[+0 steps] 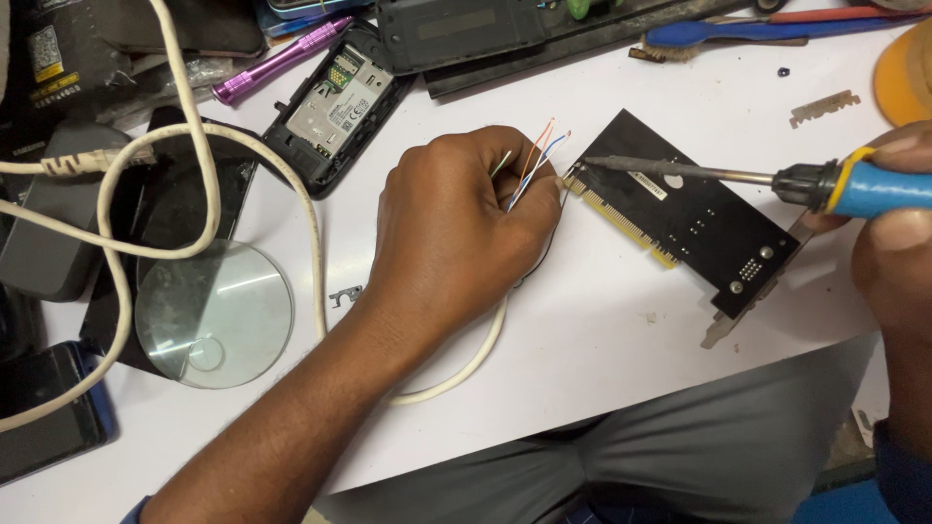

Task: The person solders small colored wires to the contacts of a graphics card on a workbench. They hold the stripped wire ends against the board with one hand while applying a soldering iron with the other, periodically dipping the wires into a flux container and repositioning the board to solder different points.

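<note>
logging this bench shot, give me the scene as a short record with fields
left hand: left hand pinches a white cable, its thin coloured wires fanned out past the fingers
right hand: right hand grips a soldering iron by its blue handle
iron tip: at the corner of a black circuit card, near the wire ends
surface: white table
nearby: round glass lens, opened phone, purple torch
</note>
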`<state>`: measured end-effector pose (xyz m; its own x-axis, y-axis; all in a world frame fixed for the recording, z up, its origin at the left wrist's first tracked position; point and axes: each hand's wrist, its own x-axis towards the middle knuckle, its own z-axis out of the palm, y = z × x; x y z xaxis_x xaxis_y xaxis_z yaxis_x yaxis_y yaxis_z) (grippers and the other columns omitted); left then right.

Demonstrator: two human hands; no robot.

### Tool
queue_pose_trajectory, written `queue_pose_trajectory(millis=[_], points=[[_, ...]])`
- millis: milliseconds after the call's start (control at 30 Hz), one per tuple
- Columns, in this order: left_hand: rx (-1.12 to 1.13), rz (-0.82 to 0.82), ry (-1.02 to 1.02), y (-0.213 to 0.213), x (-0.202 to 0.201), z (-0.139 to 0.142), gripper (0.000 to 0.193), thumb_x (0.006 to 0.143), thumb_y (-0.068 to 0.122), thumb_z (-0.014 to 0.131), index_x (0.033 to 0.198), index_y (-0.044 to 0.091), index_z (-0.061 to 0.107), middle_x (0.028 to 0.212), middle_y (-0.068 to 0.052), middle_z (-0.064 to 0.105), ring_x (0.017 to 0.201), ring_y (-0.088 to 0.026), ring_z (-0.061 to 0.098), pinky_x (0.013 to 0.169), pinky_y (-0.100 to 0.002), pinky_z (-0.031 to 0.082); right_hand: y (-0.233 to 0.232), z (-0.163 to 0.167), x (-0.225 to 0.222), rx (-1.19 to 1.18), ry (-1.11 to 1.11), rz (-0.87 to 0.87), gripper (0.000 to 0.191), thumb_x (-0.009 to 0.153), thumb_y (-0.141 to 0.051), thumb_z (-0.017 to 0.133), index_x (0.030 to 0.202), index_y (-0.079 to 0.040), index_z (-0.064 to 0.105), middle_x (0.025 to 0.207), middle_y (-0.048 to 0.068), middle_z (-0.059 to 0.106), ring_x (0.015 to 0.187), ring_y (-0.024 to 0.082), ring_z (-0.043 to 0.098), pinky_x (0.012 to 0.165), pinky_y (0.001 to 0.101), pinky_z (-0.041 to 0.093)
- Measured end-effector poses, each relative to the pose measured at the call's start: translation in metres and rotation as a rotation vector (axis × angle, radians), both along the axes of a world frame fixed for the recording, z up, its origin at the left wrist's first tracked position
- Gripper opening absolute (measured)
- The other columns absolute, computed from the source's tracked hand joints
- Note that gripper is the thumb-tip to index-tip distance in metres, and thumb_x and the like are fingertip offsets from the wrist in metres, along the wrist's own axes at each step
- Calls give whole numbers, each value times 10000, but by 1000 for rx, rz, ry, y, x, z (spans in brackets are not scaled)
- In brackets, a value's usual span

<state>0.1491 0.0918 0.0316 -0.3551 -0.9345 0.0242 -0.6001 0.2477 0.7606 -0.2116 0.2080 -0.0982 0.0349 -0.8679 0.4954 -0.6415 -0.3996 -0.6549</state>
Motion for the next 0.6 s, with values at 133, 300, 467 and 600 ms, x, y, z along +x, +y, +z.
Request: queue_pose_trajectory(millis=[133, 300, 467, 600], points=[[-16, -2, 23, 1, 0, 0, 175, 849, 212, 720, 859, 47, 776, 478, -27, 598, 383, -124, 537, 412, -338, 397, 8, 10, 8, 8, 38, -20, 357, 1281, -331, 447, 1313, 25, 439, 966, 190, 618, 881, 183, 700, 838, 278, 596], [-8, 7, 13, 1, 0, 0, 172, 838, 214, 725, 875, 56, 783, 478, -38, 606, 386, -130, 538, 416, -342, 397, 1, 7, 6, 15, 112, -38, 345, 1290, -323, 420, 1312, 20, 444, 968, 165, 635, 881, 185, 711, 828, 277, 586], [23, 21, 13, 1, 1, -2, 196, 838, 239, 714, 891, 66, 788, 539, -58, 656, 430, -174, 602, 459, -369, 449, -4, -5, -1, -18, 40, -76, 353, 1286, -322, 407, 1302, 27, 451, 962, 159, 630, 849, 186, 700, 814, 279, 578], [18, 46, 20, -5, -5, -6, 215, 819, 252, 723, 904, 65, 789, 584, -90, 682, 480, -224, 656, 509, -391, 502, -10, -20, -5, -39, -15, -168, 360, 1283, -322, 397, 1294, 33, 457, 957, 154, 626, 823, 186, 690, 803, 280, 571]])
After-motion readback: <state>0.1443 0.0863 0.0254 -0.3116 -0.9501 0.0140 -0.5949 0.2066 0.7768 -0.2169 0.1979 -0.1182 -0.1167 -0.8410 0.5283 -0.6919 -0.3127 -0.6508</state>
